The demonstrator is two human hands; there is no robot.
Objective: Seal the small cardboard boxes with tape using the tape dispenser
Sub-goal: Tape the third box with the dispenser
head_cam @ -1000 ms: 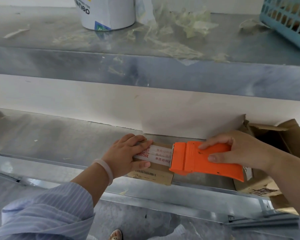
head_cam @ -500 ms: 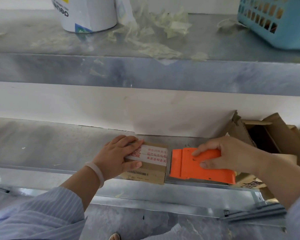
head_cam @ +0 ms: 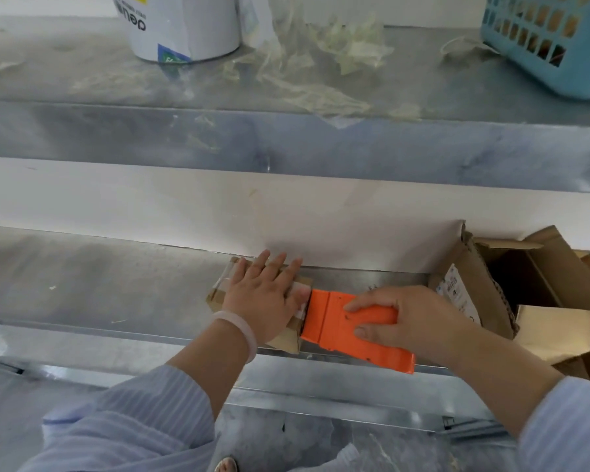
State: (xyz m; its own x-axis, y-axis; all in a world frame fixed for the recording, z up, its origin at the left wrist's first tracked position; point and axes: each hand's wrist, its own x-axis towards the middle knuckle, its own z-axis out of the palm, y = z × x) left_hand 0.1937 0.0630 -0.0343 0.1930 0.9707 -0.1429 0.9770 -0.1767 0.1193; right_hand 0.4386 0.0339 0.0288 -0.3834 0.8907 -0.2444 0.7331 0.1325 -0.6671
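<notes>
A small cardboard box lies on the lower metal shelf, close to the back wall, with clear tape over its left end. My left hand rests flat on top of it, fingers straight and spread, hiding most of the lid. My right hand grips the orange tape dispenser, whose front edge sits against the box's right end. The tape roll itself is hidden.
Open, torn cardboard boxes crowd the lower shelf at right. On the upper shelf stand a white tub, scraps of used tape and a blue basket. Floor shows below the shelf's front edge.
My left hand has slid from the box's left side onto its top, flattening over the printed tape. The dispenser has come back against the box's right end.
</notes>
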